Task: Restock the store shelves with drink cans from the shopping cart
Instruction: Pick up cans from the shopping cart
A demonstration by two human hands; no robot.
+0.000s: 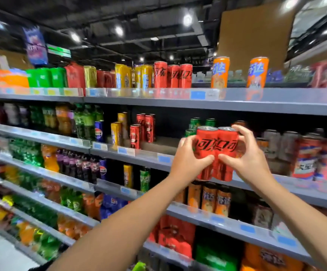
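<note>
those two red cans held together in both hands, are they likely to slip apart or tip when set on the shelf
The two red cans look tall and slim, so they probably tip easily if nudged. Their glossy sides may slide against each other, which fits the left hand and right hand squeezing them together. They look rigid, unlikely to flex.

Dark ceiling (119, 14) with round spotlights (187, 20); grey floor (0, 253).

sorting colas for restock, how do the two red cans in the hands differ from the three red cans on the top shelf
The held red cans are up in the air in front of the shelves, pressed side by side between the left hand and the right hand; the top-shelf red cans stand on the top shelf, untouched. The held pair looks larger, being nearer the camera. Both groups are slim red cans with black lettering, standing upright.
</note>
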